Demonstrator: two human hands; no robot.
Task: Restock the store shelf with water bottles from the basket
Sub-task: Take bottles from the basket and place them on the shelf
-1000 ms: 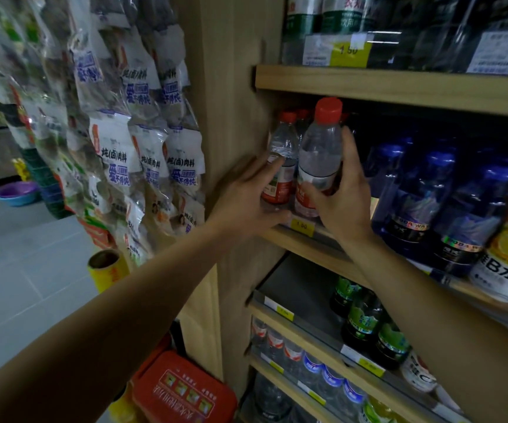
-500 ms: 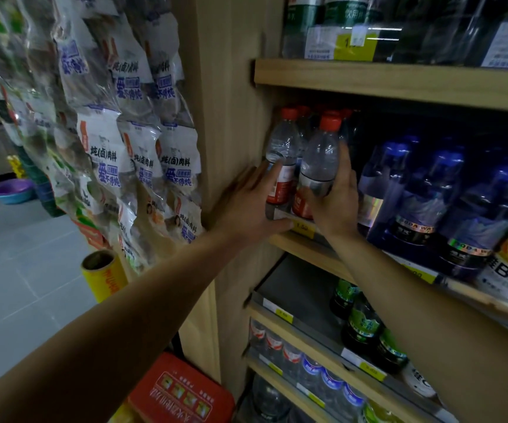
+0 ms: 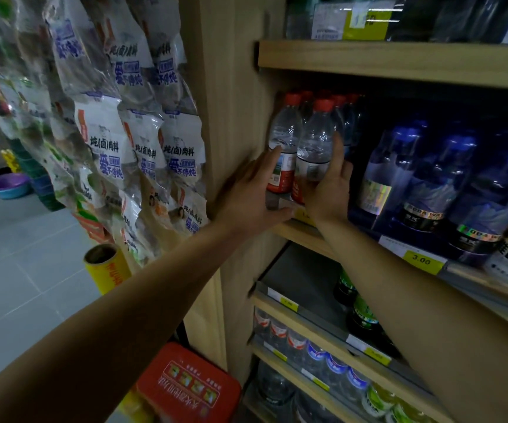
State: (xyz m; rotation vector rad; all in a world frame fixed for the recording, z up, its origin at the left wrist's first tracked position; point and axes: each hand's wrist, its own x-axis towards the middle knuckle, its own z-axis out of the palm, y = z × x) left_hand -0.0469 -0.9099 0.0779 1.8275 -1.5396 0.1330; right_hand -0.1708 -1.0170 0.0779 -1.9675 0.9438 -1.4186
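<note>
The right hand (image 3: 327,190) has its grip curled round a clear, red-capped water bottle (image 3: 315,148) (red label) upright at the shelf (image 3: 304,236) edge, while the left hand (image 3: 252,193) lies flat-fingered against its neighbouring bottle (image 3: 283,145).

Dim shop aisle
Grey tiled floor (image 3: 17,270) ran left of a pale wooden shelving unit (image 3: 231,87).

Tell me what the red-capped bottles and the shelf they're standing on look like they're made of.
The red-capped bottles look like clear, glossy thin plastic: you see through them and they glint. Their caps look like matte red plastic. The shelf looks like pale wood or wood-look laminate, with a visible grain; which of the two cannot be told.
</note>
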